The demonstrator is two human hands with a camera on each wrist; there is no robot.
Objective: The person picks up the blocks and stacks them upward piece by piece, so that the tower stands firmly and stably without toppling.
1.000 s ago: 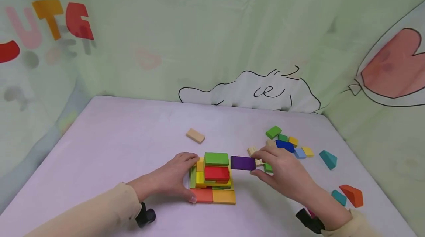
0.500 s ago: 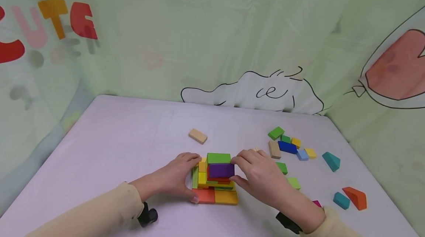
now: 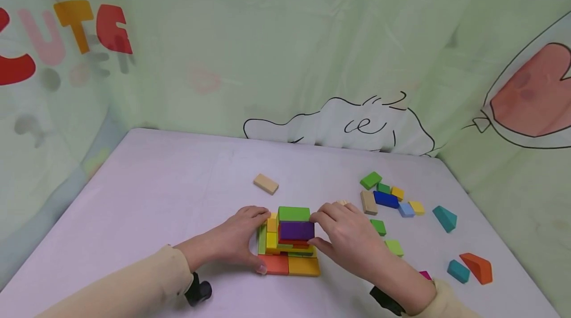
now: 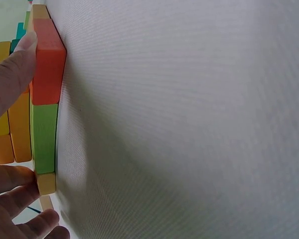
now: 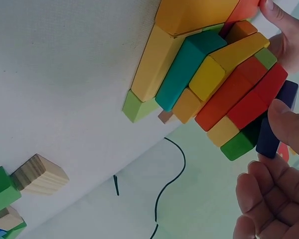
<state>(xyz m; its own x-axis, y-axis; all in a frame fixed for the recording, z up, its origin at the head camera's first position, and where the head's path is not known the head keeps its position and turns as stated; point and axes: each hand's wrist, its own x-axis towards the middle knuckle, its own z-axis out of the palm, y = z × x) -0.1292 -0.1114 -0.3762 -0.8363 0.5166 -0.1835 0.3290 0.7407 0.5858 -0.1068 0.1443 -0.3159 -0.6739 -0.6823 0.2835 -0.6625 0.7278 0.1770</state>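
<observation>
A layered stack of coloured wooden blocks, with a red-orange block [image 4: 50, 69] at its front left corner and a green block [image 3: 293, 214] high at the back, stands on the table. My left hand [image 3: 234, 238] spans its left side, thumb on the red-orange block and fingertips at the rear corner. On top, in front of the green block, lies a purple block [image 3: 297, 231], above a red block [image 5: 254, 102]. My right hand [image 3: 350, 236] pinches the purple block's right end between thumb and fingers. The right wrist view shows the purple block touching the upper layer.
A tan block [image 3: 265, 184] lies behind the stack. Loose blocks are scattered at the right, among them a blue block [image 3: 386, 199], a teal triangular block [image 3: 445, 219] and an orange block [image 3: 477, 267]. A patterned cloth [image 3: 200, 50] hangs behind the table.
My right hand has brought the purple block leftward from beside the stack and set it over the red block, in front of the green one. My left hand has stayed at the stack.
</observation>
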